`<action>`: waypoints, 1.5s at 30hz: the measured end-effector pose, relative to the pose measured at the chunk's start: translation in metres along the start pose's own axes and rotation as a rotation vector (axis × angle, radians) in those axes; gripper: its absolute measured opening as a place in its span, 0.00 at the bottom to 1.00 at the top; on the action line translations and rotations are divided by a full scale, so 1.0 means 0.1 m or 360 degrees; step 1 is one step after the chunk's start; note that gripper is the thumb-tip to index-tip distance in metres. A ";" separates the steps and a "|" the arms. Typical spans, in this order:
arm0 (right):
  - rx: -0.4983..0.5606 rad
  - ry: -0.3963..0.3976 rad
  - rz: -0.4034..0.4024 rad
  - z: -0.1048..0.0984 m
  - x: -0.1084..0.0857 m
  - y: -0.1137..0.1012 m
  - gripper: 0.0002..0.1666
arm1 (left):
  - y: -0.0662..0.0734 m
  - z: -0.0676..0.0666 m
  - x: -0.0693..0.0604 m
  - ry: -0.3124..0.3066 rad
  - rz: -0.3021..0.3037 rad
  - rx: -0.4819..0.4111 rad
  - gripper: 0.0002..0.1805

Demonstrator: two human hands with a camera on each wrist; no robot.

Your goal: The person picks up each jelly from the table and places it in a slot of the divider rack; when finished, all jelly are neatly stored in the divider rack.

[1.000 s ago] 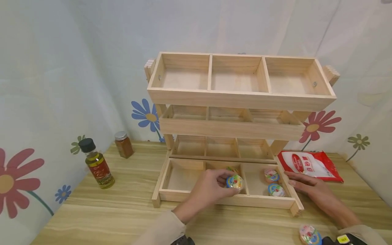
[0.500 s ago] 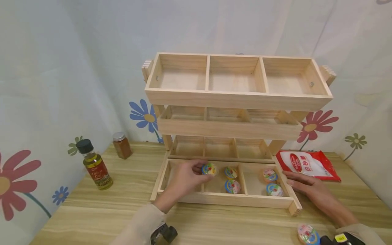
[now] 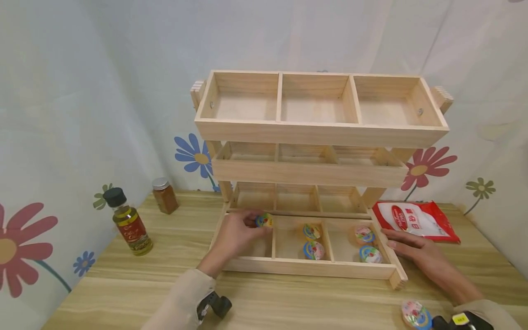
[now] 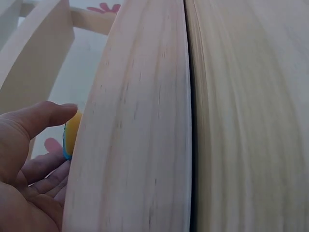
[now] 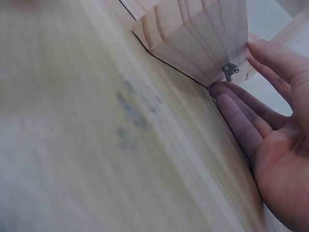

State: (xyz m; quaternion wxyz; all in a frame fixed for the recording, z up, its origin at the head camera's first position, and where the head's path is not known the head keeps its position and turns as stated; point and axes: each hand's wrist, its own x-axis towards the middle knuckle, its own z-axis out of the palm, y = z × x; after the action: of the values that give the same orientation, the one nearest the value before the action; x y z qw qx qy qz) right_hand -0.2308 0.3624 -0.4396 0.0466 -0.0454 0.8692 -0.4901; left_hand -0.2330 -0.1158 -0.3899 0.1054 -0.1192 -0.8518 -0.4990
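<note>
My left hand (image 3: 236,234) pinches a small jelly cup (image 3: 265,220) with a blue-rimmed, printed lid, over the left compartment of the bottom tray (image 3: 309,267) of a wooden rack. In the left wrist view the thumb and fingers hold the yellow cup (image 4: 72,134), partly hidden behind the tray's front board (image 4: 130,121). My right hand (image 3: 433,259) touches the tray's right end, fingers extended; the right wrist view shows its fingertips against the wood. Two jelly cups (image 3: 314,250) sit in the middle compartment and two others (image 3: 370,254) in the right one.
Another jelly cup (image 3: 415,315) lies on the table by my right wrist. A red and white bag (image 3: 416,221) lies behind the right hand. To the left stand an oil bottle (image 3: 131,228) and a spice jar (image 3: 165,197). Upper tiers (image 3: 321,132) overhang the bottom tray.
My left hand has moved left with a jelly cup, from the middle compartment to over the left one. A cup it held earlier now sits in the middle compartment. The right hand stays put.
</note>
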 end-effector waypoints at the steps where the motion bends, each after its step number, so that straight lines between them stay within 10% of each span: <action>1: 0.0015 0.0002 0.0001 0.00 0.00 0.00 0.34 | -0.01 -0.01 0.00 0.0004 0.0002 0.0004 0.21; 45: -0.0048 -0.0007 -0.0006 0.00 -0.01 0.00 0.34 | -0.21 0.06 0.08 -0.0096 -0.0172 0.0246 0.23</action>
State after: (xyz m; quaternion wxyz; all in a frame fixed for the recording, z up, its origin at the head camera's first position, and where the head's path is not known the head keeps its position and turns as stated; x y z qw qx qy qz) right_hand -0.2302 0.3628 -0.4393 0.0470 -0.0488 0.8763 -0.4770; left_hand -0.2470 -0.1194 -0.4074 0.0614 -0.0797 -0.8958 -0.4329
